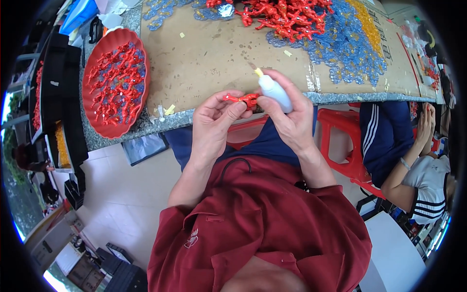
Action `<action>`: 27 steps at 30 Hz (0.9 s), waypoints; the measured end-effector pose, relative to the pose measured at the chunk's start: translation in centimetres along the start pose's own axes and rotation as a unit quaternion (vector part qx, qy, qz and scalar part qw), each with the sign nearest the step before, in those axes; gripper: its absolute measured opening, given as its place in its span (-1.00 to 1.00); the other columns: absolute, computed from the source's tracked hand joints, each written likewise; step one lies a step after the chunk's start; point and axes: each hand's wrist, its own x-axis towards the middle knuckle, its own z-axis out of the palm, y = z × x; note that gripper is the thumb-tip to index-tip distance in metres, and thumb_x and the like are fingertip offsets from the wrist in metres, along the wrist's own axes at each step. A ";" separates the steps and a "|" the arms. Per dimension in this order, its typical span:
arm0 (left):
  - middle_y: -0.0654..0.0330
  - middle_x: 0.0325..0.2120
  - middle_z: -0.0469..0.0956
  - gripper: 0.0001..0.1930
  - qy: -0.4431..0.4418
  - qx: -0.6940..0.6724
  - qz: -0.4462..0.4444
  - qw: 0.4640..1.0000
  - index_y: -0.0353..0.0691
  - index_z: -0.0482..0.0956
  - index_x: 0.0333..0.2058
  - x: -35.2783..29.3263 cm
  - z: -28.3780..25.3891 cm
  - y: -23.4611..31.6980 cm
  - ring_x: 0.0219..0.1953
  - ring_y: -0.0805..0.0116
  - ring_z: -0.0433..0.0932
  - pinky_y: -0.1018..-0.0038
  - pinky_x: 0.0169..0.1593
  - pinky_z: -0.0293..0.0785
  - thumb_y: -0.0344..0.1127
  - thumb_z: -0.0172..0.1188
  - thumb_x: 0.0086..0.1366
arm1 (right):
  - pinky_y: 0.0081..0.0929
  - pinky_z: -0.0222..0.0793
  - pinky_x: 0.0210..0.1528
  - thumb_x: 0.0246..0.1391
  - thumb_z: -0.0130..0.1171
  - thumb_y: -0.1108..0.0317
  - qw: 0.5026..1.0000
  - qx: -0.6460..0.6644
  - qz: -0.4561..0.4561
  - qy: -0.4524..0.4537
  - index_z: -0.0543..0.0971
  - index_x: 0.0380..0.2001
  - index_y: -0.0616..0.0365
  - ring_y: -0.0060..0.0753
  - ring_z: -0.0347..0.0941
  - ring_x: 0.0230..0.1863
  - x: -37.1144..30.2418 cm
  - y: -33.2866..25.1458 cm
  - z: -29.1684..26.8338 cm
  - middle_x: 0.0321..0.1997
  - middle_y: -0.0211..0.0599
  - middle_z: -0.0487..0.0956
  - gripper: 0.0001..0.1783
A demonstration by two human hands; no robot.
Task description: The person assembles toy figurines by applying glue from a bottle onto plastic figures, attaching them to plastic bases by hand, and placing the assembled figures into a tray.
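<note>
Above the table's near edge, my left hand (210, 119) closes its thumb and fingers on a small glossy red figurine (250, 100). My right hand (297, 121) is wrapped round a white squeeze bottle (275, 93), tilted with its yellow nozzle pointing up and away to the left. The right thumb and fingertips also meet the figurine's right end. Toward the far side lies a heap of similar red figurines (296, 20). A red scalloped dish (88, 92) on the left holds more red figurines among clear bluish pieces.
Brown cardboard (194, 56) covers the stone tabletop. Clear bluish pieces (348, 53) spread at the far right, beside yellow ones (367, 30). Black bins (58, 85) stand left of the dish. A red stool (335, 146) and a seated person (418, 170) with hands together are to my right.
</note>
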 end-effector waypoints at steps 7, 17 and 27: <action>0.11 -0.36 0.55 -0.79 0.056 0.050 0.095 0.993 -0.36 0.46 -0.22 -0.3 -0.9 -0.1 -0.33 0.42 0.55 0.58 -0.21 0.48 -0.53 0.15 0.12 | -0.60 0.33 -0.44 -0.26 0.32 0.50 0.990 -0.095 -0.108 0.013 0.50 -0.27 0.26 -0.47 0.45 -0.48 -1.4 -1.4 -2.7 -0.46 -0.27 0.54 -0.63; 0.25 -0.39 0.53 -0.79 0.078 0.114 0.155 0.978 -0.35 0.51 -0.27 -0.6 -0.9 -0.5 -0.39 0.64 0.45 0.77 -0.36 0.34 -0.58 0.21 0.07 | -0.56 0.31 -0.54 -0.31 0.38 0.40 0.985 -0.132 -0.114 0.007 0.55 -0.38 0.28 -0.41 0.42 -0.57 -1.6 -2.4 -2.7 -0.48 -0.22 0.56 -0.66; 0.26 -0.39 0.53 -0.79 0.079 0.145 0.142 0.976 -0.35 0.52 -0.28 -0.7 -1.1 -0.3 -0.40 0.64 0.45 0.76 -0.36 0.35 -0.57 0.22 0.06 | -0.58 0.29 -0.55 -0.30 0.37 0.40 0.987 -0.132 -0.087 0.006 0.56 -0.38 0.29 -0.43 0.40 -0.58 -1.5 -2.4 -2.6 -0.52 -0.23 0.55 -0.67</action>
